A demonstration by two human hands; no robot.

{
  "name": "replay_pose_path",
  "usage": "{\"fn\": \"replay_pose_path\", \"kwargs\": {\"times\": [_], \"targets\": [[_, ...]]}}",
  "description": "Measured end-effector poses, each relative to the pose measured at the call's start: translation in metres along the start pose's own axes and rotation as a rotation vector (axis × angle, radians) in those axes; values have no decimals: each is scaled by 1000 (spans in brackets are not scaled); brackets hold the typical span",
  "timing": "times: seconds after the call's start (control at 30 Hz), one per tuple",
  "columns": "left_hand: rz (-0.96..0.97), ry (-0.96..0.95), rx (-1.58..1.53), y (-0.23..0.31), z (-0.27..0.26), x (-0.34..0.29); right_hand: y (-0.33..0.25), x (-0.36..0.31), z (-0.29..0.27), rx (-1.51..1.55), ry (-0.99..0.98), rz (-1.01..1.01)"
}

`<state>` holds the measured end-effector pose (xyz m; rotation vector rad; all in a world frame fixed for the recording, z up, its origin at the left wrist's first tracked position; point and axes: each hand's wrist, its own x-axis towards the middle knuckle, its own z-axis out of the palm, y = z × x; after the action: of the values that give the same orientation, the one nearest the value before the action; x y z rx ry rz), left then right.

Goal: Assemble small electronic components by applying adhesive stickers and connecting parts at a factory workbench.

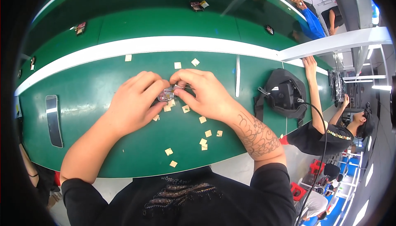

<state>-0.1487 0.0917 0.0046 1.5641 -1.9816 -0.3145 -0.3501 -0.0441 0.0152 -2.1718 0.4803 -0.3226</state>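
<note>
Over the green tabletop (99, 135), my left hand (139, 96) pinches a small housing (166, 95) with what looks like a circuit board inside. Closed at the fingertips, my right hand (204, 92) grips a small silvery piece (177, 88) at the housing's right side. Thin dark wires seem to run from that piece beneath my right fingers; their ends are hidden. Several small cream-coloured square pads (186, 109) lie just below my hands, and others are scattered nearer to me.
A phone (54, 121) lies at the left. On the right sit a black bag (286, 92) with a cable and a thin white strip (238, 76). A white rail (165, 43) crosses behind my hands. Another person (330, 135) works at the right.
</note>
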Motion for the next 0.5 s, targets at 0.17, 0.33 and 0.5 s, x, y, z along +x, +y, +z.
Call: {"fn": "replay_pose_path", "kwargs": {"times": [0.17, 0.33, 0.5], "targets": [[39, 21, 29, 1, 4, -6, 4, -2, -9, 70, -100, -10], [38, -42, 24, -1, 2, -3, 6, 0, -23, 55, -162, -62], [101, 28, 91, -5, 3, 0, 8, -2, -22, 96, -110, -56]]}}
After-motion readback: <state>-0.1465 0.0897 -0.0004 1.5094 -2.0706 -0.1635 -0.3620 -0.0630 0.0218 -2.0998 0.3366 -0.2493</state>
